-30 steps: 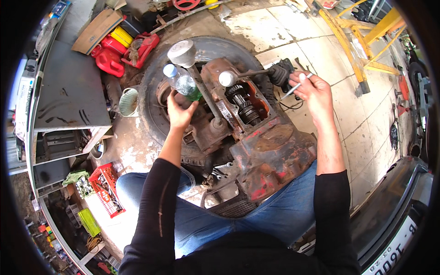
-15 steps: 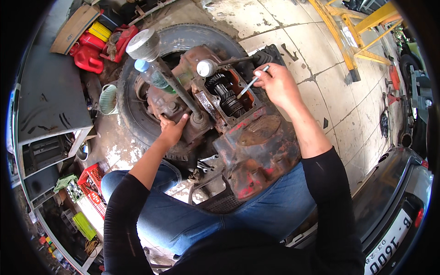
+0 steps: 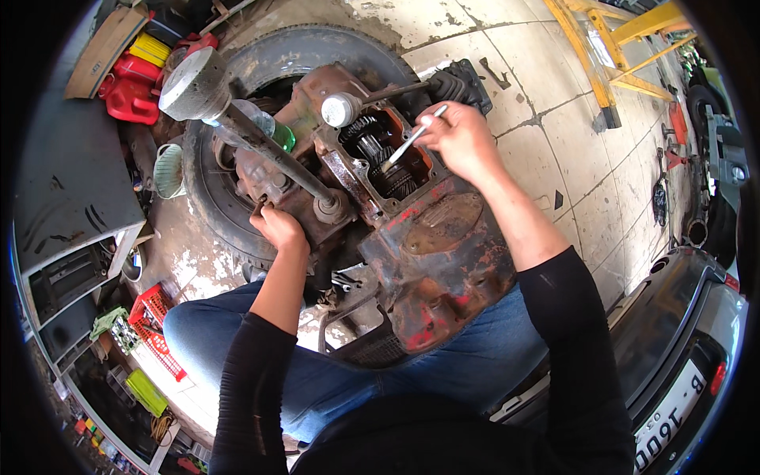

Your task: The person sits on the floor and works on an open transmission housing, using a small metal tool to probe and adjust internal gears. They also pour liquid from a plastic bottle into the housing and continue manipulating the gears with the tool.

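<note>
My right hand [image 3: 463, 142] pinches a thin, pale-handled brush [image 3: 413, 142], its tip down among the dark gears [image 3: 388, 162] in the opened top of a gearbox. The rusty gearbox housing [image 3: 451, 245], with red paint patches, lies tilted between my knees and against a tyre [image 3: 317, 49]. At the housing's left side, my left hand [image 3: 281, 227] is closed on an edge, its fingertips partly hidden. Above that hand slants a long lever [image 3: 277, 154] with a big grey cylindrical head [image 3: 192, 83]. A shorter lever with a white knob [image 3: 340, 109] crosses beyond the opening.
A see-through bottle with a green part [image 3: 279, 134] stands behind the long lever. Left are a ribbed pale cup [image 3: 169, 170], red jugs [image 3: 131, 95], a grey cabinet [image 3: 67, 174] and a red basket [image 3: 158, 340]. Right are a yellow stand [image 3: 586, 59] and a car's dark bumper [image 3: 657, 324].
My left hand has shifted down and left along the housing, its fingers now more curled. The brush tip has moved left over the gears. The view has shifted; the long lever's head appears farther left.
</note>
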{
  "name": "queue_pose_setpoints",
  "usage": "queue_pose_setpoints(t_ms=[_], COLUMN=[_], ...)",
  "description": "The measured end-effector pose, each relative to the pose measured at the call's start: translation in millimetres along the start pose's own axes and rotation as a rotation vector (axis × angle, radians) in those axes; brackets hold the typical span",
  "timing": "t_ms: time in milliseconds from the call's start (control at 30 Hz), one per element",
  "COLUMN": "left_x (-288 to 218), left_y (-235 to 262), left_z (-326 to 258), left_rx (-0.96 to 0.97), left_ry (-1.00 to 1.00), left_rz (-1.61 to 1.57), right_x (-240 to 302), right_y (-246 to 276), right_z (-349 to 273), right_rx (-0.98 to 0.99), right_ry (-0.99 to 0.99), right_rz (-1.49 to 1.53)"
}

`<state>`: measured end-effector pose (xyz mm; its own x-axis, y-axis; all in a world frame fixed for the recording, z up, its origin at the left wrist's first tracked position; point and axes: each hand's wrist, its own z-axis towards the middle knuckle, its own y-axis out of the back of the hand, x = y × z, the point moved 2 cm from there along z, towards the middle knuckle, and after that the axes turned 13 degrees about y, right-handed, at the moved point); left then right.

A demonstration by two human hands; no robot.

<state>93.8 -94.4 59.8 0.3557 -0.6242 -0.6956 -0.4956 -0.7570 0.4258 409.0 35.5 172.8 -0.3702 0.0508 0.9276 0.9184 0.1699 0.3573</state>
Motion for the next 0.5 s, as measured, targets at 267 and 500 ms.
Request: queue_pose_setpoints(t_ms=[267, 500], left_x=[-20.7, -23.9], left_y=[-7.5, -14.0], left_z=[-22.1, -19.5], left_rx=[-0.108, -0.039], left_ry=[0.045, -0.009], left_rz=[0.289, 0.443], right_x=[9.4, 15.2], right_y=[-2.3, 1.7], right_z=[-2.0, -1.7], right_rx=[0.07, 0.102], right_ry=[0.058, 0.041], right_rz=[-0.146, -0.065])
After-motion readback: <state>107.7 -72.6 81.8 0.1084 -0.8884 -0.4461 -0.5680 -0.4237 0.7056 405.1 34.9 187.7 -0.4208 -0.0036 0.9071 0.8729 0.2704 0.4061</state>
